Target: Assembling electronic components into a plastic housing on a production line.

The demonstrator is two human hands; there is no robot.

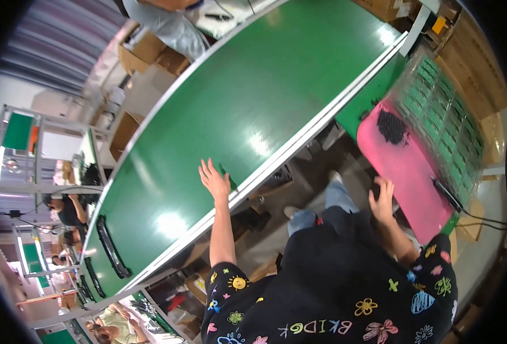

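Note:
My left hand [215, 182] is stretched out over the green conveyor belt [207, 114], its fingers spread and nothing in them. I cannot tell whether the palm touches the surface. Beside the pink mat [402, 183] hangs my right hand [383, 202], fingers apart and slightly bent, with no object visible in it. A heap of small black pieces [391, 127] lies at the mat's far end. On its right edge rests a black pen-shaped power tool [447, 195] with a cable. Alongside is a clear divided tray [443, 114] with green showing through.
Long black curved parts [111, 246] lie on the belt at the far left. A white metal rail [299, 143] edges the belt. Cardboard boxes [471, 63] stand at the right. Another person [167, 28] is across the belt, with others seated at the left.

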